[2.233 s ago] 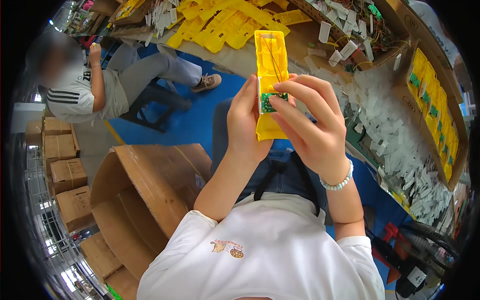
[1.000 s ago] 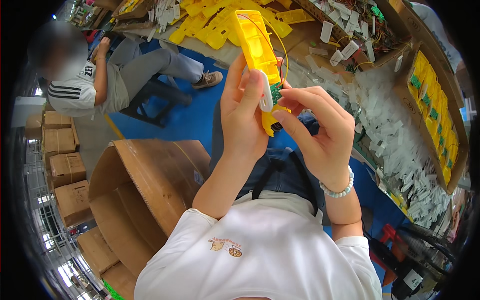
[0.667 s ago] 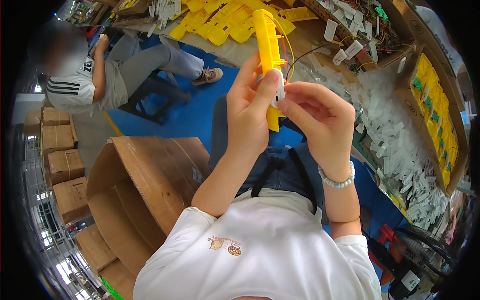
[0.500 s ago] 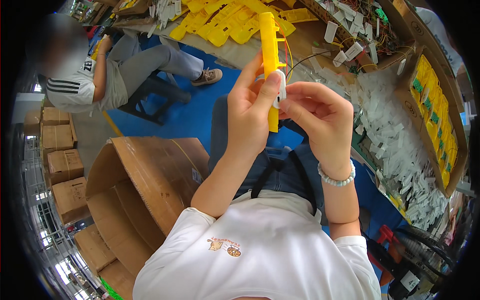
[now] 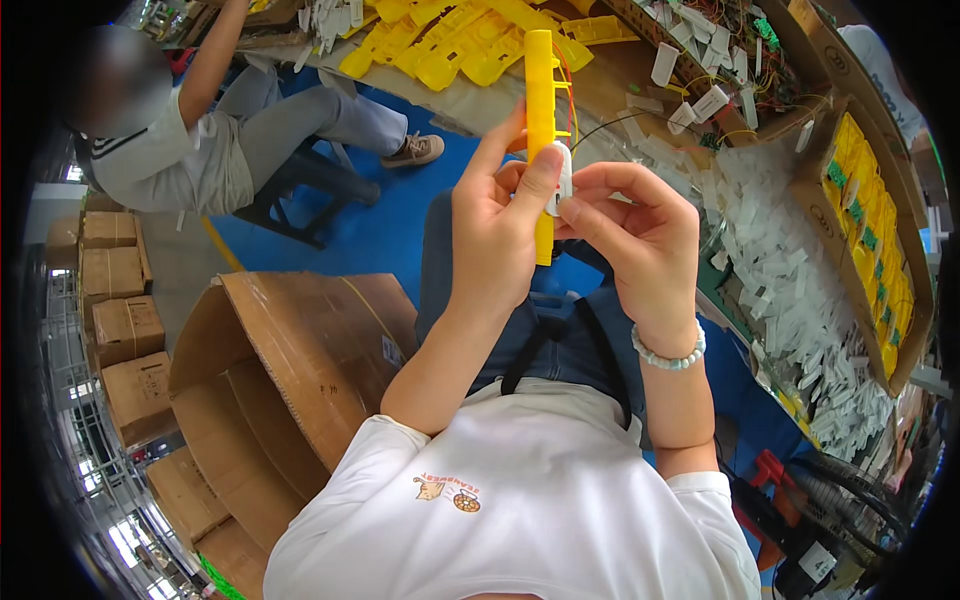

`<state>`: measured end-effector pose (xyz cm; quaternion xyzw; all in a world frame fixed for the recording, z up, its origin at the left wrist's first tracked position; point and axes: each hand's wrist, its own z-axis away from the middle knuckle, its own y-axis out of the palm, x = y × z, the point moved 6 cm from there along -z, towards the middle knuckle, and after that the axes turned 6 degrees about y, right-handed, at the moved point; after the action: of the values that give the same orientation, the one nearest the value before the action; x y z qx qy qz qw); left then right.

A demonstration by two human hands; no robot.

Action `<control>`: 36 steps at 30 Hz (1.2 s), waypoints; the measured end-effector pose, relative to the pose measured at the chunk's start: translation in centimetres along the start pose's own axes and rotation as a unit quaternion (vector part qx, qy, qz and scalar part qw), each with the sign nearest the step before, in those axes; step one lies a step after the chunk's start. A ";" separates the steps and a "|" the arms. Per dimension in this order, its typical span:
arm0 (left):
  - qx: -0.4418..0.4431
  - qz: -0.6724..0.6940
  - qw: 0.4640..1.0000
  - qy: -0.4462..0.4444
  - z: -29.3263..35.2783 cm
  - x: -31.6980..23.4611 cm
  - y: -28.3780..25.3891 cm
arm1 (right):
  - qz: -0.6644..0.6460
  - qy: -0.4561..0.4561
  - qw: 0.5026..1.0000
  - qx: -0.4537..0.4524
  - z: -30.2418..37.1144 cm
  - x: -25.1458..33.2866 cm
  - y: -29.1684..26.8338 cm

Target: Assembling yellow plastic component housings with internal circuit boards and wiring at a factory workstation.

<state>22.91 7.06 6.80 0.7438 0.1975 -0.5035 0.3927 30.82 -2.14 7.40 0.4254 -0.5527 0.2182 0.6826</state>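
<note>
Above the lap, left hand [image 5: 495, 225] grips long yellow plastic housing [image 5: 540, 110] edge-on, right hand [image 5: 640, 235] pinching small white clip [image 5: 562, 178] against it, seating looks unfinished.

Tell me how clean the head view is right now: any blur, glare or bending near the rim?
Head view: evenly lit and sharp at centre, where the left hand and right hand hold the long yellow plastic housing; no strong glare; the open brown cardboard box and the workbench edges bow towards the black fisheye rim.
</note>
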 end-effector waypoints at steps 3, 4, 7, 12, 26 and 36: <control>-0.029 0.004 1.000 -0.006 0.3 0.0 -0.2 | 0.011 -0.003 1.000 0.001 0.0 0.0 0.0; -0.029 0.004 1.000 -0.006 0.3 -0.1 0.0 | 0.025 -0.002 1.000 0.001 0.0 0.0 -0.1; -0.039 0.039 0.998 -0.015 0.9 -0.2 0.2 | 0.026 -0.006 1.000 0.011 0.0 -0.1 -0.1; -0.056 0.050 0.997 -0.019 1.2 0.0 0.1 | 0.013 0.012 1.000 0.010 0.2 -0.3 -0.1; -0.036 0.018 0.998 -0.039 1.4 0.6 0.6 | 0.038 -0.015 0.999 -0.008 0.4 -0.5 -0.5; -0.024 0.038 0.999 -0.021 1.6 0.8 0.6 | 0.080 -0.021 0.997 0.010 0.0 -0.5 -0.9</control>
<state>22.71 5.41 6.01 0.7302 0.1734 -0.4988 0.4335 31.40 -2.57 6.66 0.3914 -0.5967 0.2689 0.6469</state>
